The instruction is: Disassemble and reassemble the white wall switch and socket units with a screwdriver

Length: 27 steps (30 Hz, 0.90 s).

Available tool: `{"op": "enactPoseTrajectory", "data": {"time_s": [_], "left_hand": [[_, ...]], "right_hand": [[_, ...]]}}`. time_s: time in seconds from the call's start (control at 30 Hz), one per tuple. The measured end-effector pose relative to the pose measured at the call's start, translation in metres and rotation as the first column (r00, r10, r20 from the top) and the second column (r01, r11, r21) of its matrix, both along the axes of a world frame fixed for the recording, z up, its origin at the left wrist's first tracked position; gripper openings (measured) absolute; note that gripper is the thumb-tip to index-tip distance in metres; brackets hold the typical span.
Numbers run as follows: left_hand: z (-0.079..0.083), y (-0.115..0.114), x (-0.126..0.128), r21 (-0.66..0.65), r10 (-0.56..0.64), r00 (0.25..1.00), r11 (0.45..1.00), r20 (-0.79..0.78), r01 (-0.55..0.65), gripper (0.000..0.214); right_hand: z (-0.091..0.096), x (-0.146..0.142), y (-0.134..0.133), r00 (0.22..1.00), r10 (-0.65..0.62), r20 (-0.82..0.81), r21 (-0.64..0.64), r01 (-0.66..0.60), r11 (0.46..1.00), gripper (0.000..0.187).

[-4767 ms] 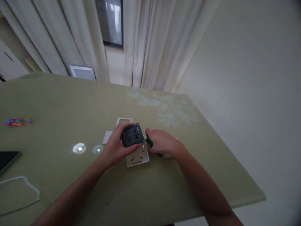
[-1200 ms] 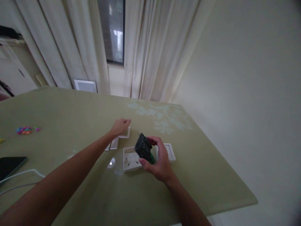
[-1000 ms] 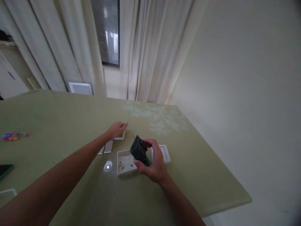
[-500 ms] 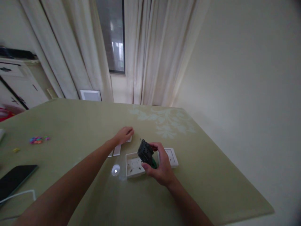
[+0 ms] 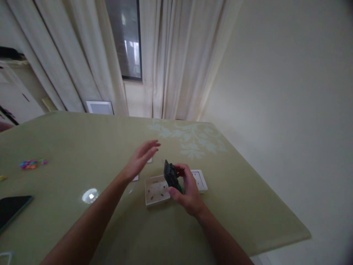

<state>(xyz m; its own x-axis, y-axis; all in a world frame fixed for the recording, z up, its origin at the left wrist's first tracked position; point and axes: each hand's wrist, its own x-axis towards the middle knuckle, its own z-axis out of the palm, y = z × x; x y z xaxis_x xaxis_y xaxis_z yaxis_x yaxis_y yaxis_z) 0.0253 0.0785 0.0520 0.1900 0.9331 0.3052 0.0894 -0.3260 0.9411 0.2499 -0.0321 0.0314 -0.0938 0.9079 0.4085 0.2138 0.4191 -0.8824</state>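
Left hand (image 5: pixel 139 159) uncurled, black module (image 5: pixel 171 176) still in right hand (image 5: pixel 189 195)

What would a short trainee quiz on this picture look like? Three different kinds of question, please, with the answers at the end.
1. Multiple choice: what is the right hand holding?
A) the colourful pieces
B) the dark module
C) the flat black slab

2. True or false: the open white box lies on the table.

3. Fill in one word, open or clenched: the fingers of the left hand are held ____.

Key: 1. B; 2. True; 3. open.
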Motion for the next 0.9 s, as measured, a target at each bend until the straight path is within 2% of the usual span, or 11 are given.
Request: {"op": "enactPoseTrajectory", "data": {"time_s": [0.13,0.2,0.3,0.4,0.5,0.57,0.63,0.7,0.77,0.83,0.9], "left_hand": [[-0.001,-0.074,0.016,-0.070,-0.286,0.950,0.953,0.125,0.296,0.086],[-0.002,-0.093,0.017,-0.105,-0.276,0.951,0.951,0.139,0.292,0.090],[-0.003,-0.098,0.015,-0.126,-0.262,0.954,0.952,0.145,0.280,0.084],[-0.004,-0.093,0.015,-0.111,-0.337,0.925,0.927,0.176,0.359,0.079],[-0.006,-0.088,0.013,-0.081,-0.349,0.922,0.927,0.165,0.365,0.080],[-0.007,-0.083,0.006,-0.044,-0.313,0.949,0.948,0.034,0.314,0.084],[-0.006,-0.072,-0.011,0.062,-0.181,0.956,0.978,-0.229,0.200,0.083],[-0.008,-0.052,-0.037,0.275,0.115,0.852,0.961,-0.511,0.034,0.078],[-0.014,-0.027,-0.069,0.415,0.366,0.646,0.906,-0.670,-0.083,0.075],[-0.024,0.001,-0.101,0.386,0.390,0.514,0.915,-0.764,-0.120,0.076],[-0.035,0.025,-0.129,0.293,0.329,0.450,0.944,-0.830,-0.151,0.082]], "right_hand": [[-0.003,0.000,-0.002,0.995,0.034,-0.098,-0.004,-0.034,0.999,0.068],[-0.003,0.000,-0.002,0.991,0.066,-0.121,-0.001,-0.066,0.998,0.073],[-0.002,0.000,-0.001,0.980,0.115,-0.161,0.020,-0.113,0.993,0.072],[-0.001,-0.001,0.002,0.971,0.155,-0.181,0.065,-0.145,0.987,0.055],[0.000,-0.002,0.003,0.966,0.185,-0.179,0.062,-0.176,0.982,0.047],[0.001,-0.002,0.003,0.977,0.170,-0.131,0.059,-0.164,0.985,0.050],[0.002,0.000,0.004,0.990,0.124,-0.066,0.059,-0.121,0.991,0.052],[0.003,0.003,0.005,0.997,0.060,-0.042,0.051,-0.058,0.997,0.053],[0.002,0.006,0.008,0.998,-0.007,-0.055,0.041,0.010,0.999,0.049],[0.000,0.008,0.010,0.996,-0.058,-0.063,0.041,0.061,0.997,0.043],[-0.001,0.008,0.011,0.995,-0.083,-0.055,0.046,0.085,0.995,0.039]]}}
